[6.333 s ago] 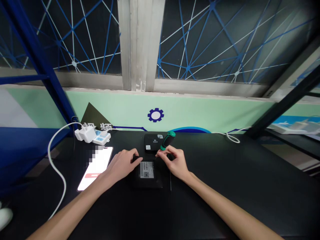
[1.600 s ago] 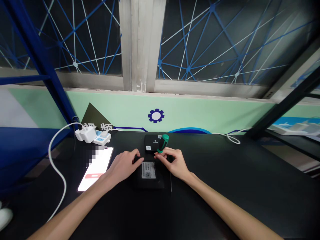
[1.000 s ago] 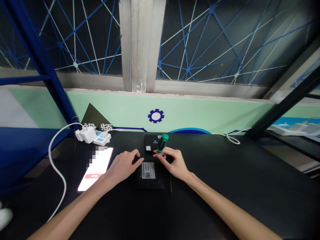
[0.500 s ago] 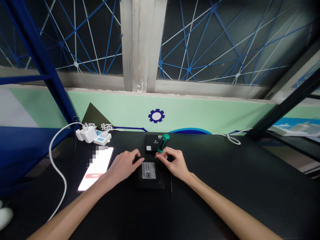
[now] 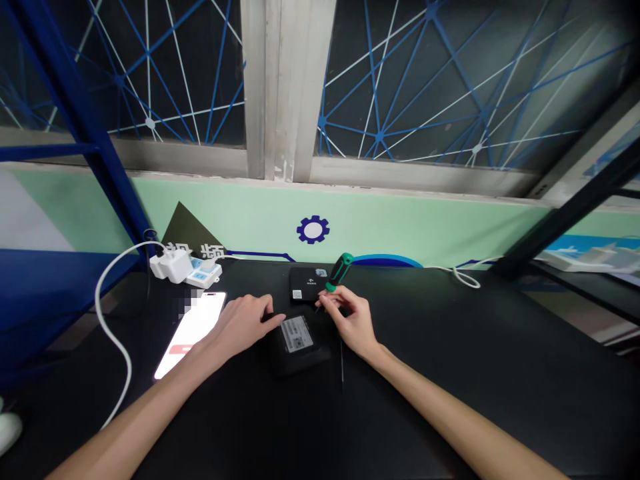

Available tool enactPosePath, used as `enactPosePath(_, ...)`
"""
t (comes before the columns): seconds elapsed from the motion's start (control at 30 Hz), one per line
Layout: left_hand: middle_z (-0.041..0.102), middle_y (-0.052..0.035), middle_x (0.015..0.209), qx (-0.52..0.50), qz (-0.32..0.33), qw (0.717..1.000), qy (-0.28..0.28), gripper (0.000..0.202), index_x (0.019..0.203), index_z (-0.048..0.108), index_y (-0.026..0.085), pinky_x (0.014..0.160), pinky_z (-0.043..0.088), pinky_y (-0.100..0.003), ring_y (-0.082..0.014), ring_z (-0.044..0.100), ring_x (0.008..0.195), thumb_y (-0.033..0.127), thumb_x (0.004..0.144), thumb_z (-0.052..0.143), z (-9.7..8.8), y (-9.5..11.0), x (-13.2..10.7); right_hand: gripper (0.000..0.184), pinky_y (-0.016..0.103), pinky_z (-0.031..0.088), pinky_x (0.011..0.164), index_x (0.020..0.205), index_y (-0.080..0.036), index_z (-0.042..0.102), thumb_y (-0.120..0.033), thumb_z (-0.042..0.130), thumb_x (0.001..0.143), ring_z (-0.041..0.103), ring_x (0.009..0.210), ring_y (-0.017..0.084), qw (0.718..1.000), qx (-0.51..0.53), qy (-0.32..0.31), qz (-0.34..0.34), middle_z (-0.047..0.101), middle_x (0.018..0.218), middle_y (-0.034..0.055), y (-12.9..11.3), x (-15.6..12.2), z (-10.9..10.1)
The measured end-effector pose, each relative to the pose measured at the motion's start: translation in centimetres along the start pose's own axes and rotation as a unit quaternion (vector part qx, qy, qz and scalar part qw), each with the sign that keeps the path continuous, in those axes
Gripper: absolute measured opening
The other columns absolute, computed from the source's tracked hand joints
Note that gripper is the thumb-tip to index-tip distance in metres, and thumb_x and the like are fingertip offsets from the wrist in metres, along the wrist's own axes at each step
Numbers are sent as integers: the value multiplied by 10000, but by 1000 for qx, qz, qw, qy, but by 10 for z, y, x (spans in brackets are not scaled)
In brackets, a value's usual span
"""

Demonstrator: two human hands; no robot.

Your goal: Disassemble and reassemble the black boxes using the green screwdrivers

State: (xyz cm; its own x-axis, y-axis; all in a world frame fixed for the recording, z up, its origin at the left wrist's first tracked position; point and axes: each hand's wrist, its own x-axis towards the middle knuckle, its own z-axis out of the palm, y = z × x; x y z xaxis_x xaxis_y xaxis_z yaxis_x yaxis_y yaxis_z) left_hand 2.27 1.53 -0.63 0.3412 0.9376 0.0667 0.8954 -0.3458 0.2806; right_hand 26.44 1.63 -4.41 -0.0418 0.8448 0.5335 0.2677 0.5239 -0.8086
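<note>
A black box-shaped device with a white printed label (image 5: 299, 333) sits turned at an angle on the desk. My left hand (image 5: 249, 320) grips its far left corner, thumb on the top, the other fingers partly hidden behind. My right hand (image 5: 353, 319) pinches a screwdriver with a green and black handle (image 5: 339, 271). The handle leans up to the right, and its thin tip points down at the far right side of the labelled device; whether it touches cannot be seen. Under my right hand a thin metal rod (image 5: 342, 363) lies on the desk, its far end hidden.
Behind the device lies a flat black box (image 5: 304, 283) with a small white sticker. A lit phone (image 5: 197, 330) lies left of it, partly under my left arm. A white power strip with plugs (image 5: 203, 272) stands at the back left, its white cable (image 5: 117, 343) curving forward.
The labelled device has turned and tilted in my left hand. The screwdriver has risen a little and leans further to the right.
</note>
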Motion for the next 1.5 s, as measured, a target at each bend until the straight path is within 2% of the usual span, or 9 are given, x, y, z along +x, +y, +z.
enactPosePath(0.3,471,35,519,32,50,998,21,344,562,434,219,514,205,-287,-139,443,488,395,825,570,-6,-3,-2,270,292,543,639,830,-178,671,-432,652,920,690,653,189,1000,-5,-8,6,761,781,80,1,0,1)
enactPosePath(0.57,287,68,440,-6,126,992,-17,384,426,396,207,519,176,-273,-102,307,417,263,769,560,-5,1,-7,215,285,524,634,854,-177,671,-380,657,922,680,645,182,1000,-2,-10,1,760,780,76,2,-1,0)
enactPosePath(0.67,365,59,469,3,106,994,35,346,540,505,214,512,185,-270,-121,379,440,314,872,515,1,2,-5,213,287,521,632,817,-178,662,-363,656,923,674,627,177,1000,-1,-10,-10,758,773,74,0,-1,-1)
enactPosePath(0.73,448,57,508,-5,88,995,56,250,757,610,233,504,211,-260,-138,448,470,374,927,493,5,3,-4,211,288,518,632,794,-181,657,-347,652,924,670,618,174,1000,-3,-16,-23,756,764,71,-2,-1,-2)
enactPosePath(0.83,525,56,562,-12,83,996,35,265,1132,619,281,511,244,-248,-168,543,524,429,967,473,10,3,-3,210,286,513,624,773,-185,660,-328,644,926,667,628,177,999,-10,-25,-39,746,737,63,-4,-2,-3)
enactPosePath(0.9,571,40,603,-8,82,996,20,318,1233,602,315,535,274,-246,-191,604,594,442,990,442,12,2,-2,215,282,512,615,760,-187,659,-326,644,925,667,636,180,999,-11,-25,-44,740,719,59,-6,-2,-4)
enactPosePath(1.0,618,24,645,0,65,998,12,314,1208,624,330,552,299,-250,-210,641,642,457,991,436,12,3,-2,226,277,509,598,751,-186,656,-332,644,923,661,622,176,999,-10,-23,-47,740,713,60,-8,-3,-4)
enactPosePath(1.2,590,35,600,22,20,999,17,233,1055,594,279,514,250,-256,-205,619,581,451,967,463,12,3,0,243,282,516,604,748,-185,664,-360,652,917,670,625,183,999,-13,-17,-37,755,726,68,-10,-2,0)
enactPosePath(1.5,603,23,643,24,22,999,19,225,1047,547,258,520,270,-265,-219,640,610,442,974,440,15,0,0,219,261,485,568,752,-183,676,-318,648,922,633,579,157,998,-15,-37,-54,755,737,57,-12,-4,-1)
